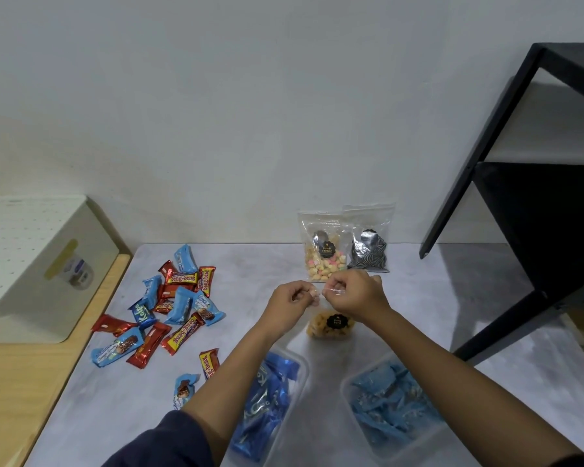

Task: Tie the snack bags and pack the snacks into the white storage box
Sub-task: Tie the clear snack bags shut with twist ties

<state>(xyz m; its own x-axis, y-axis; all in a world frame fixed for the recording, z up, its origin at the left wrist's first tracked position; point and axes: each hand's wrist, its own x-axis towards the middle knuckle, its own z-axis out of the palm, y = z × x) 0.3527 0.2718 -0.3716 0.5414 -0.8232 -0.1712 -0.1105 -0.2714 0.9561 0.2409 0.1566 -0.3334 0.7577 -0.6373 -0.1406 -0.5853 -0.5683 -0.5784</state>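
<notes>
In the head view, the left hand point(292, 303) and the right hand point(354, 296) are close together above the grey marbled table point(115, 416). Both hands have the fingers curled. Each one pinches the thin twisted neck of a small clear plastic bag of yellow-brown snacks with a round black label point(331, 326). The body of this bag is just below the hands, at 6 o'clock from them; I cannot tell if it rests on the table.

At 12 o'clock from the hands, a clear bag of pastel biscuits point(324, 256) leans on the wall, and a clear bag of black-and-white swirl pieces point(368, 252) touches it on the right.

At 9 o'clock lies a loose pile of red and blue wrapped bars point(169, 305). Farther at 9 o'clock, the white perforated storage box point(31, 264) stands on a light wooden surface point(14, 382), well apart from the held bag.

Near 6 o'clock, under the forearms, are a clear plastic tub of dark blue wrappers point(304, 365) and a clear plastic tub of light blue wrappers point(346, 385). At 3 o'clock stands a black metal shelf frame point(536, 197).
</notes>
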